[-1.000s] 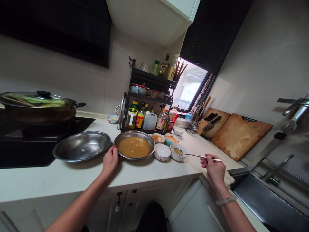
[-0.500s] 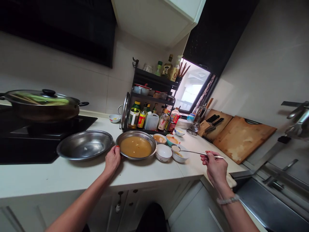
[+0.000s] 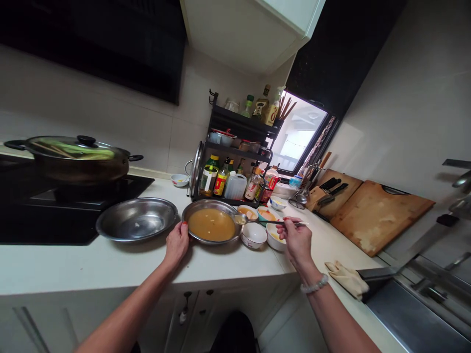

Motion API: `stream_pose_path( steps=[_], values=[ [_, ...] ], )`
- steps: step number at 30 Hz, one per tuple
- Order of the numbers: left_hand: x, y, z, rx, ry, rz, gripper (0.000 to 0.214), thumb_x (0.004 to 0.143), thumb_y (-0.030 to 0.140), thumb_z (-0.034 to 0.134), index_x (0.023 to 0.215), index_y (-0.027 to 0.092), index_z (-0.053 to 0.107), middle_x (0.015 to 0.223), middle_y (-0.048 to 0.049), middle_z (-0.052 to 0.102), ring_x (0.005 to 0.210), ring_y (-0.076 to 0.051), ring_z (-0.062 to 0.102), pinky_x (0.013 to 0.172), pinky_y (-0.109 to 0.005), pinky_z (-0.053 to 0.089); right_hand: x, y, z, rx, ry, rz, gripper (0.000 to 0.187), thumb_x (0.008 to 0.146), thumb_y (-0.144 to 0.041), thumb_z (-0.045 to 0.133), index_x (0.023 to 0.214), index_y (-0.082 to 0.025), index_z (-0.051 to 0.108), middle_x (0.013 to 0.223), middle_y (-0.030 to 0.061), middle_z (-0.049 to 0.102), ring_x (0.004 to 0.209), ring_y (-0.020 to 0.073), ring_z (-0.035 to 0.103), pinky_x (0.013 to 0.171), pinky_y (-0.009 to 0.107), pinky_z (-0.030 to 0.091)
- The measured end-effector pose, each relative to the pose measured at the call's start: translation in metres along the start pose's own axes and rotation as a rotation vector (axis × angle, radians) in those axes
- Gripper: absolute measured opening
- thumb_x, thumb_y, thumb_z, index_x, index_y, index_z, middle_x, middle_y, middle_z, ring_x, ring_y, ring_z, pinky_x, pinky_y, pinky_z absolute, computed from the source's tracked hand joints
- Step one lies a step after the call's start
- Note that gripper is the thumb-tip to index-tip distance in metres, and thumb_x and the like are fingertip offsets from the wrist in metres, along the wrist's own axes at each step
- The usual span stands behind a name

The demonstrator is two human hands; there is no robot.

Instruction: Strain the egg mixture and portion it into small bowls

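Observation:
My left hand point(image 3: 177, 243) grips the left rim of a metal bowl point(image 3: 187, 230) of cloudy brown liquid point(image 3: 212, 224) with small pale bits floating in it. Closed around a long thin handle, my right hand point(image 3: 297, 239) holds a metal spoon point(image 3: 241, 219), its head at the bowl's right rim. Below the handle stand a white bowl point(image 3: 253, 235) and, partly behind my right fingers, another white bowl point(image 3: 274, 240) with something yellowish inside. Two small bowls of orange-brown liquid, one pale point(image 3: 247, 212) and one turquoise point(image 3: 267, 214), sit just behind.
An empty metal basin point(image 3: 137, 220) lies left of my left hand. On the black stove point(image 3: 44, 220) is a lidded pot point(image 3: 84, 164). A black rack point(image 3: 235, 149) of bottles stands behind the bowls. Cutting boards point(image 3: 380, 215), a knife block point(image 3: 318, 193), a cloth point(image 3: 346, 279) and the sink point(image 3: 412, 318) are right.
My right hand has moved left with the spoon, whose head went from above the right white bowl to the metal bowl's rim. My left hand still holds the metal bowl.

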State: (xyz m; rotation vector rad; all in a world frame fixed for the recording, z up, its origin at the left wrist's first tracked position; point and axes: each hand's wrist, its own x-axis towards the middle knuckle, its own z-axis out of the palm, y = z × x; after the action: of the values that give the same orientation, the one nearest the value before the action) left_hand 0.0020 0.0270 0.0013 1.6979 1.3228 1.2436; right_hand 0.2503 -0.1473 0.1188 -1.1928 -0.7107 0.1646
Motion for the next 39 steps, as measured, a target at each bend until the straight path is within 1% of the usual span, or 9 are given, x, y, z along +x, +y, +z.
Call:
stream_pose_path(
  steps=[3,5,7,10,15,20,24,31,39],
  values=[
    [0.000,0.000,0.000,0.001,0.005,0.009,0.039,0.088,0.040,0.028,0.081,0.018,0.059,0.055,-0.0028,0.059,0.059,-0.021,0.059,0.059,-0.029,0.038,-0.005,0.007,0.020,-0.053,-0.108,-0.062,0.034,0.071,-0.046,0.069,0.082,-0.016,0.056,0.050,-0.0017,0.061,0.038,0.0117,0.055,0.034,0.020,0.044],
    [0.000,-0.001,0.000,0.002,0.006,0.015,0.039,0.088,0.040,0.028,0.081,0.018,0.059,0.055,-0.0024,0.059,0.059,-0.020,0.058,0.059,-0.029,0.038,-0.009,0.011,0.029,-0.093,-0.199,-0.162,0.030,0.077,-0.044,0.065,0.086,-0.016,0.058,0.052,-0.0026,0.060,0.041,0.0114,0.056,0.040,0.022,0.049],
    [0.000,-0.001,0.000,-0.006,0.000,0.011,0.039,0.088,0.041,0.028,0.080,0.019,0.058,0.055,-0.0020,0.058,0.057,-0.020,0.057,0.058,-0.029,0.038,-0.013,0.013,0.033,-0.132,-0.270,-0.283,0.024,0.082,-0.040,0.061,0.090,-0.017,0.060,0.057,-0.0024,0.061,0.046,0.0115,0.058,0.048,0.025,0.052],
    [-0.001,0.001,0.000,-0.026,-0.008,-0.006,0.038,0.088,0.041,0.028,0.078,0.019,0.058,0.054,-0.0017,0.057,0.056,-0.020,0.057,0.057,-0.028,0.037,-0.016,0.013,0.029,-0.194,-0.287,-0.409,0.020,0.084,-0.037,0.058,0.092,-0.019,0.063,0.071,0.0007,0.063,0.052,0.0122,0.060,0.050,0.026,0.053],
    [0.000,0.001,-0.001,-0.013,-0.002,-0.009,0.040,0.087,0.041,0.028,0.082,0.018,0.060,0.056,-0.0027,0.059,0.058,-0.021,0.058,0.058,-0.029,0.038,-0.010,0.006,-0.001,-0.312,-0.166,-0.432,0.024,0.085,-0.039,0.055,0.094,-0.018,0.062,0.067,0.0014,0.063,0.050,0.0142,0.059,0.048,0.028,0.052],
    [0.000,-0.001,0.000,0.007,-0.004,0.001,0.039,0.087,0.041,0.029,0.079,0.018,0.059,0.056,-0.0031,0.060,0.060,-0.021,0.059,0.059,-0.029,0.038,0.003,0.003,-0.049,-0.400,0.032,-0.388,0.032,0.083,-0.047,0.056,0.093,-0.017,0.058,0.056,0.0001,0.060,0.052,0.0180,0.062,0.046,0.028,0.052],
    [0.000,-0.001,-0.001,0.007,-0.007,0.007,0.039,0.087,0.043,0.028,0.076,0.020,0.058,0.054,-0.0026,0.060,0.056,-0.020,0.057,0.057,-0.028,0.038,0.006,0.003,-0.085,-0.492,0.120,-0.353,0.039,0.081,-0.054,0.055,0.092,-0.016,0.057,0.057,0.0017,0.061,0.055,0.0190,0.064,0.043,0.025,0.050],
    [0.000,0.003,-0.002,0.038,-0.016,-0.010,0.041,0.086,0.043,0.027,0.076,0.019,0.059,0.055,-0.0039,0.061,0.058,-0.022,0.059,0.058,-0.029,0.039,0.000,0.016,-0.121,-0.635,0.108,-0.324,0.043,0.082,-0.057,0.051,0.094,-0.016,0.059,0.063,0.0037,0.064,0.052,0.0170,0.063,0.041,0.025,0.052],
    [0.001,-0.002,0.000,0.033,-0.011,-0.009,0.042,0.086,0.044,0.027,0.079,0.018,0.060,0.056,-0.0043,0.062,0.059,-0.022,0.059,0.058,-0.029,0.039,0.001,0.029,-0.132,-0.690,-0.018,-0.367,0.039,0.084,-0.052,0.049,0.094,-0.017,0.061,0.067,0.0038,0.063,0.053,0.0164,0.062,0.041,0.025,0.052]
  ],
)
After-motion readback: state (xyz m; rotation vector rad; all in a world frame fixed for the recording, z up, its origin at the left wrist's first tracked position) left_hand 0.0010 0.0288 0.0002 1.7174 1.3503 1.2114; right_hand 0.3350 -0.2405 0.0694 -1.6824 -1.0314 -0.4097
